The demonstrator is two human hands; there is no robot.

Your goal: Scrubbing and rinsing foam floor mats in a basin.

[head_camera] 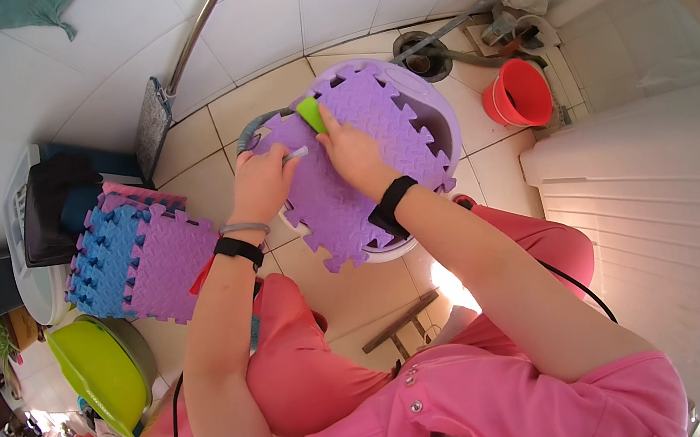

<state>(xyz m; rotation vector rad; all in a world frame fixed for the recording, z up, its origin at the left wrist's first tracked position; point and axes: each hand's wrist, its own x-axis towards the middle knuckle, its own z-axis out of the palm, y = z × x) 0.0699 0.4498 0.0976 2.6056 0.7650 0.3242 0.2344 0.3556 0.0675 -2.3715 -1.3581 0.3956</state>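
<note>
Purple interlocking foam mats (pixel 360 102) with a raised tread pattern rest across a light purple plastic tub (pixel 440 96) in front of me, their toothed edges reaching past its rim. My left hand (pixel 262 184) grips a grey hose (pixel 255 126) near its end, and a short whitish tip (pixel 296 154) sticks out past the thumb over the mat. In my right hand (pixel 350 150) is a bright green tool (pixel 310 114), held against the mat surface. Its underside is hidden, so I cannot tell whether it is a brush or a scraper.
Blue and purple foam mats (pixel 173 258) are stacked at the left, near a lime green basin (pixel 98 371). A red bucket (pixel 516 95) stands at right, beyond a floor drain (pixel 422 58) with pipes. Below the tub is a wooden stool (pixel 399 323). A white ribbed panel (pixel 645 195) borders the right.
</note>
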